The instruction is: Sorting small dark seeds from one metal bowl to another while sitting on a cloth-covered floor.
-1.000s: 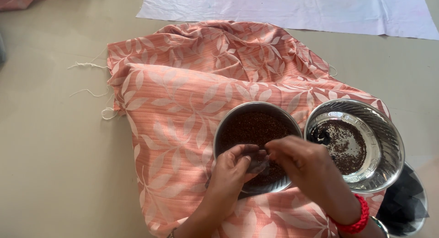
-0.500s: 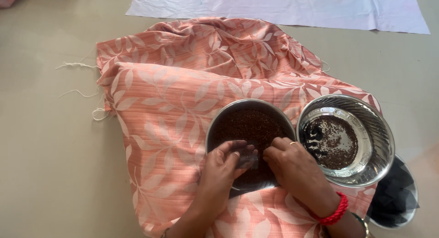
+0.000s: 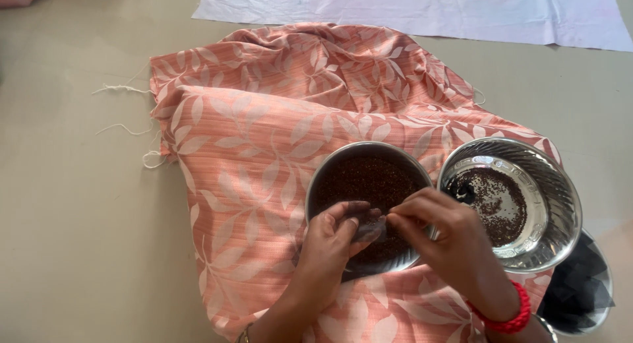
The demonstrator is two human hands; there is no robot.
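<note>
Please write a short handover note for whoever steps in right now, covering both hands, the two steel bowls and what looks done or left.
Left hand: over the near rim of the steel bowl of dark seeds, fingers pinching a small clear pouch.
Right hand: meets the left at the pouch, fingertips on its edge.
Things: the seed bowl looks well filled and sits on the peach leaf-print cloth. To its right, the ribbed steel bowl holds only a thin scatter of seeds. A dark item lies under its near right edge.
Done: I cannot tell whether the pouch holds any seeds yet.
Left: most seeds remain in the bowl.
</note>
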